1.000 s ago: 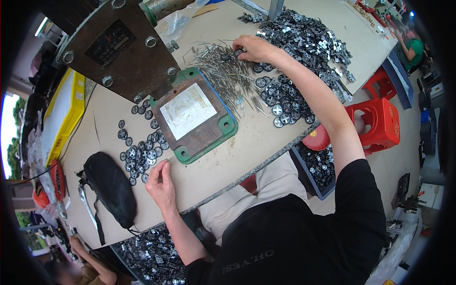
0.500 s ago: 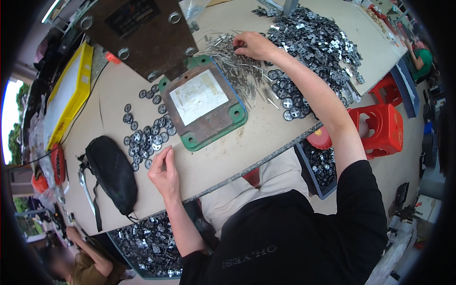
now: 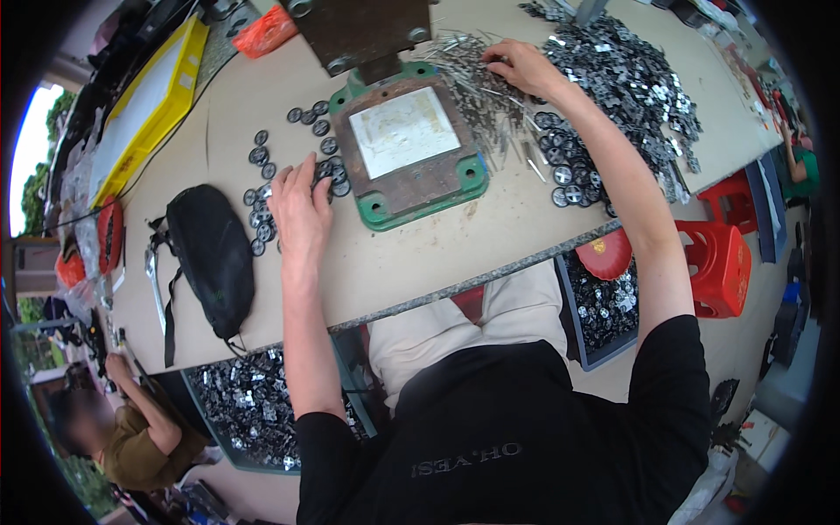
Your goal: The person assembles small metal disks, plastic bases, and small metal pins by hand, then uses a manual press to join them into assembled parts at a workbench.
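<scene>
My left hand reaches over a loose group of small black wheels with silvery spokes, fingers stretched and a little apart. It covers some of the wheels. At the far side my right hand is over a heap of thin metal pins, its fingers curled together at the pile. Whatever is between those fingertips is too small to make out. Between my hands stands a press base with green corners and a pale plate on top.
The press head rises behind the base. Beside the pins lie a heap of dark metal parts and more wheels. A black pouch and yellow tray are left. Bins and red stools stand below the table.
My left hand has moved forward onto the wheels, and its fingers have spread from a pinch. My right hand stays at the pins. The whole view has shifted.
</scene>
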The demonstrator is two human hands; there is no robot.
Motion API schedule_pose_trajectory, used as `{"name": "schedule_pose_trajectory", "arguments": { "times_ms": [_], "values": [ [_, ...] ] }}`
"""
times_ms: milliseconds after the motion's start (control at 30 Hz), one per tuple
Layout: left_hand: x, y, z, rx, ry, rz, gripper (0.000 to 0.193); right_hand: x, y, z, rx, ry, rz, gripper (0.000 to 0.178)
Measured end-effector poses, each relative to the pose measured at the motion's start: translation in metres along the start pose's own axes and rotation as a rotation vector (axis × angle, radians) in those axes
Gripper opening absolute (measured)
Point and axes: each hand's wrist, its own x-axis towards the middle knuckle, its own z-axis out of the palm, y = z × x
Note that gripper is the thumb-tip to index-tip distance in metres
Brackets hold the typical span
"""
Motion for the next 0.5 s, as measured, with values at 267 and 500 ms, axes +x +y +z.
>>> {"name": "schedule_pose_trajectory", "arguments": {
  "times_ms": [267,500],
  "values": [
    [0.009,-0.016,0.009,0.019,-0.04,0.089,0.031,-0.062,-0.025,-0.054,-0.492,0.0,0.272,0.017],
    [-0.014,0.0,-0.008,-0.288,0.008,-0.191,0.036,-0.127,-0.082,-0.041,-0.048,0.018,0.29,0.013]
  ]
}}
